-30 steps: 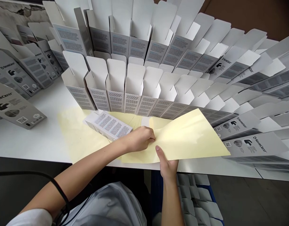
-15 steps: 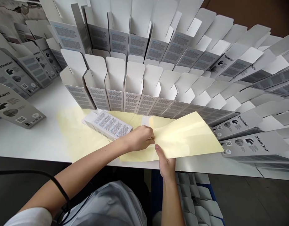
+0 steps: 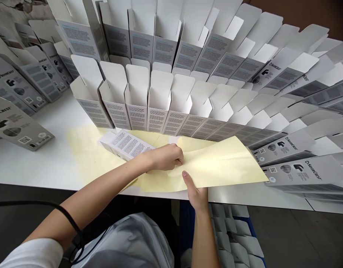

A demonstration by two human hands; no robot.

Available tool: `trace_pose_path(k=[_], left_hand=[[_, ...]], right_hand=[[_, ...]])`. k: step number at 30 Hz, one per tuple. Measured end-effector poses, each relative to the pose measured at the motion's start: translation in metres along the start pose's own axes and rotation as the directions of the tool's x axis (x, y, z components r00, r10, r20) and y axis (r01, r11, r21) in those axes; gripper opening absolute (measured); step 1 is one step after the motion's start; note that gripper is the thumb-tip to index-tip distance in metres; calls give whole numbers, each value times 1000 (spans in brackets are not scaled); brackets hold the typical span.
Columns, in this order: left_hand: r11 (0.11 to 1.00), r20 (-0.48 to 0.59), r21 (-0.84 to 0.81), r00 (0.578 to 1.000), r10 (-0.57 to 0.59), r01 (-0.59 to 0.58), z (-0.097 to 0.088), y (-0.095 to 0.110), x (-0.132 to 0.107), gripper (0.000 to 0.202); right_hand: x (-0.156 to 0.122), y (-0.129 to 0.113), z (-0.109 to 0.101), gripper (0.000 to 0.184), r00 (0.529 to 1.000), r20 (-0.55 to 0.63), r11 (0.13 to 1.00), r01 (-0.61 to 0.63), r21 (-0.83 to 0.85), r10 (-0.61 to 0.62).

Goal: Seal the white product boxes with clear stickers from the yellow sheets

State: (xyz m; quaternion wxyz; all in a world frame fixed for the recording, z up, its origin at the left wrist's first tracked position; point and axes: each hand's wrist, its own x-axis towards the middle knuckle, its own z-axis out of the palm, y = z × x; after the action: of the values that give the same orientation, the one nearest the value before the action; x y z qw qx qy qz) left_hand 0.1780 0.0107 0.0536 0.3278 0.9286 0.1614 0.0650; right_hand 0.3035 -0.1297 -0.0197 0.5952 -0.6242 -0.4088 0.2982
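Observation:
A glossy pale yellow sheet (image 3: 224, 163) is lifted at its right side above the table. My right hand (image 3: 197, 195) grips its near edge, thumb on top and fingers hidden underneath. My left hand (image 3: 168, 156) is closed at the middle of the sheet, its fingertips curled in against the surface. What those fingertips pinch, if anything, is hidden. Left of that hand a small printed carton (image 3: 128, 143) lies on its side over more yellow sheet (image 3: 84, 156), partly covered by my left forearm.
Rows of upright cartons (image 3: 160, 108) with raised flaps fill the back of the white table (image 3: 59, 160). More cartons (image 3: 17, 123) stand at the left and lean at the right (image 3: 302, 171). Below the table edge a blue crate (image 3: 249, 225) holds cartons. A black cable (image 3: 48, 204) hangs by my left arm.
My left hand stays closed at the sheet and has shifted slightly up. The lifted right end of the sheet has moved a little to the right.

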Motion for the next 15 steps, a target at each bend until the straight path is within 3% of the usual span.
trace_pose_path(k=[6, 9, 11, 13, 15], left_hand=[[994, -75, 64, 994, -82, 87, 1, 0, 4, 26], [984, -149, 91, 979, -139, 153, -2, 1, 3, 27], [977, -187, 97, 968, -169, 190, -5, -1, 1, 27], [975, -242, 112, 957, -160, 191, -7, -2, -3, 28], [978, -341, 160, 937, -75, 136, -6, -2, -11, 28]], right_hand=[[0, -4, 5, 62, 986, -140, 994, -79, 70, 88], [3, 0, -7, 50, 962, -180, 976, -190, 108, 207], [2, 0, -25, 47, 933, -116, 940, -338, 43, 340], [-2, -7, -44, 62, 885, -4, 880, -463, -108, 465], [-8, -20, -58, 64, 852, 69, 838, -492, -235, 520]])
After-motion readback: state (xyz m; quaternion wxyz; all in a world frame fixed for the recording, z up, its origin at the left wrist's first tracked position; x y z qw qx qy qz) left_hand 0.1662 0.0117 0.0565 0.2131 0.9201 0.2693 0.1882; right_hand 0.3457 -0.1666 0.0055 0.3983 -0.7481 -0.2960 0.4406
